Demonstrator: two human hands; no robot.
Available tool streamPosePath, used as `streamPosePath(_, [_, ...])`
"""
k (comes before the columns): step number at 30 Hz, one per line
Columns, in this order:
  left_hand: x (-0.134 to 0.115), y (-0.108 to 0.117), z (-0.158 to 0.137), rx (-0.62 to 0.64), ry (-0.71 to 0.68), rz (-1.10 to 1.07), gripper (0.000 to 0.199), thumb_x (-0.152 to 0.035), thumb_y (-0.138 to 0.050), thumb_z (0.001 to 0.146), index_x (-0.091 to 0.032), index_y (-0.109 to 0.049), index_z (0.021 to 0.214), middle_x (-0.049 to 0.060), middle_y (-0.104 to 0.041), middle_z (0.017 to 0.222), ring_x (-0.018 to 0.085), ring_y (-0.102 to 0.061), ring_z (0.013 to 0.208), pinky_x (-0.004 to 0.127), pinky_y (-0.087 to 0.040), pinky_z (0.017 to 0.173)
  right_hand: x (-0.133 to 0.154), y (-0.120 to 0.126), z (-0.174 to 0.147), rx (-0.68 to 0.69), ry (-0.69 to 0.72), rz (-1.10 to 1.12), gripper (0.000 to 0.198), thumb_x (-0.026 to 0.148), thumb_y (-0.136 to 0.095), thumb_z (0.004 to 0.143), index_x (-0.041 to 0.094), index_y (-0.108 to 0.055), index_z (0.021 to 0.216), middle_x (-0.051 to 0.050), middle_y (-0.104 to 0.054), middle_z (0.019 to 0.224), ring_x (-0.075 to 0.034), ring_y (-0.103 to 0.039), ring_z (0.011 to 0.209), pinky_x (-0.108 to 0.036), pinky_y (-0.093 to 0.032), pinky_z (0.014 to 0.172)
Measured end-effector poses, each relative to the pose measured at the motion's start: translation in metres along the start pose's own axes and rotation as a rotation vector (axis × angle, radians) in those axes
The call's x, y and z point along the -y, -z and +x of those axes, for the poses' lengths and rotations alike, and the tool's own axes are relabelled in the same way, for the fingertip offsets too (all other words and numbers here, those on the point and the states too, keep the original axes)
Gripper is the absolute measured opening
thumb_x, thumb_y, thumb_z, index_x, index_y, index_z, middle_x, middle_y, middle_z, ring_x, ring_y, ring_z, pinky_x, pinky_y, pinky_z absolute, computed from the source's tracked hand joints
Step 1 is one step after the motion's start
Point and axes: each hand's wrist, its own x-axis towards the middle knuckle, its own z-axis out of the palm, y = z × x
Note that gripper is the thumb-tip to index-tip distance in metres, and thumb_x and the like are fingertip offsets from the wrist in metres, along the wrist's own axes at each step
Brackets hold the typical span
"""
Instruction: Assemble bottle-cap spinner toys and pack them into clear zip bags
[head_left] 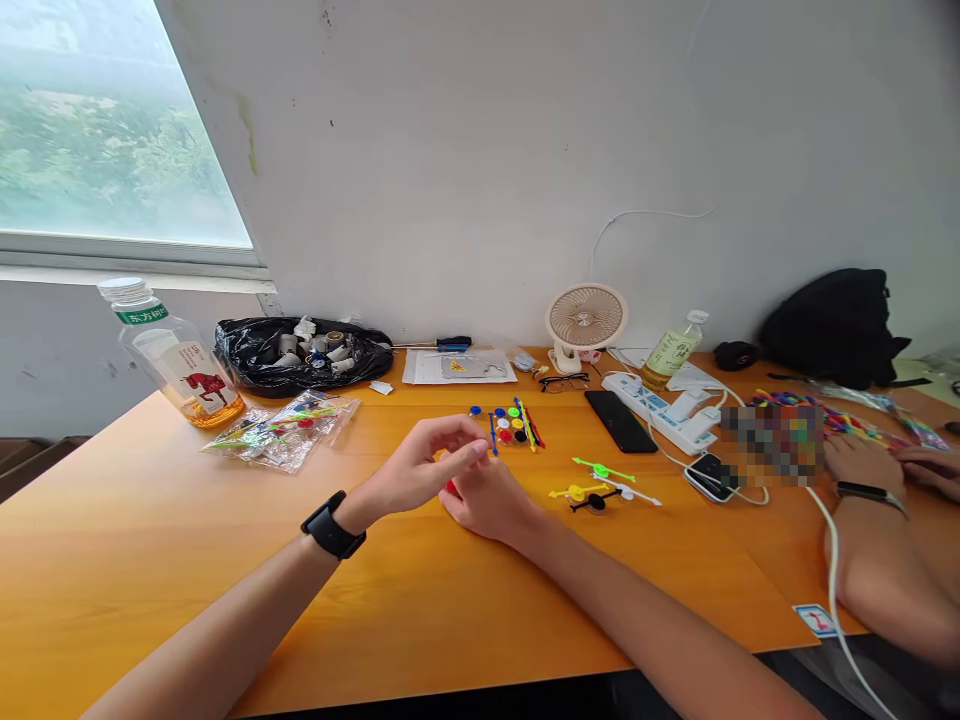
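My left hand, with a black watch on its wrist, is curled above the table, thumb and fingertips close together. Its fingertips meet my right hand, and whatever they pinch is hidden. The fingers of my right hand are closed round a small red plastic piece, mostly covered. Just beyond lie round plastic discs in several colours, a blue plastic arrow and a bundle of coloured arrows. To the right are arrow spinners, among them a green one, a yellow one and a black one.
At left stand a drink bottle, a clear bag of plastic parts and a black bag. A fan, phone and power strip with cables are behind and right. Another person's hands work at far right.
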Motion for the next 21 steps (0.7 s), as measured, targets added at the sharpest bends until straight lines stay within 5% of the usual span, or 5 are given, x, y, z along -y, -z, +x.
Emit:
streamPosePath(3, [0.029, 0.012, -0.005, -0.270, 0.058, 0.016, 0.035, -0.050, -0.064, 0.098, -0.016, -0.069, 0.095, 0.005, -0.070, 0.089, 0.017, -0.065, 0.085, 0.027, -0.052, 0.079, -0.008, 0.015, -0.003, -0.070, 0.094, 0.083, 0.039, 0.045, -0.057, 0.098, 0.024, -0.057, 0.131, -0.012, -0.073, 0.114, -0.030, -0.069, 0.105, -0.039, -0.049, 0.092])
streamPosePath(5, [0.044, 0.018, -0.007, -0.342, 0.116, -0.003, 0.035, -0.050, -0.068, 0.096, -0.016, -0.069, 0.098, 0.005, -0.071, 0.091, 0.016, -0.062, 0.082, 0.026, -0.050, 0.076, -0.014, 0.025, -0.003, -0.146, 0.108, 0.164, 0.025, 0.043, -0.050, 0.102, 0.025, -0.059, 0.118, -0.010, -0.072, 0.109, -0.027, -0.068, 0.102, -0.036, -0.048, 0.090])
streamPosePath(9, [0.055, 0.021, -0.006, -0.293, 0.153, -0.083, 0.035, -0.048, -0.070, 0.094, -0.015, -0.072, 0.104, 0.006, -0.072, 0.094, 0.015, -0.060, 0.081, 0.025, -0.048, 0.074, -0.025, 0.036, -0.001, -0.252, 0.135, 0.408, 0.034, 0.033, -0.026, 0.111, 0.025, -0.056, 0.098, -0.004, -0.068, 0.091, -0.020, -0.064, 0.085, -0.029, -0.047, 0.079])
streamPosePath(15, [0.052, 0.016, -0.005, -0.212, 0.147, -0.174, 0.036, -0.050, -0.073, 0.093, -0.014, -0.077, 0.096, 0.005, -0.071, 0.085, 0.015, -0.058, 0.077, 0.025, -0.047, 0.073, -0.028, 0.029, 0.004, -0.242, 0.166, 0.704, 0.033, 0.043, -0.045, 0.108, 0.020, -0.062, 0.091, 0.001, -0.055, 0.075, -0.015, -0.047, 0.066, -0.027, -0.037, 0.062])
streamPosePath(21, [0.053, 0.019, -0.007, -0.148, 0.163, -0.215, 0.031, -0.047, -0.075, 0.092, -0.016, -0.080, 0.091, 0.006, -0.076, 0.087, 0.017, -0.064, 0.083, 0.027, -0.049, 0.079, -0.022, 0.028, 0.002, -0.236, 0.186, 0.799, 0.033, 0.042, -0.052, 0.106, 0.018, -0.069, 0.091, -0.001, -0.065, 0.081, -0.014, -0.051, 0.069, -0.027, -0.037, 0.062])
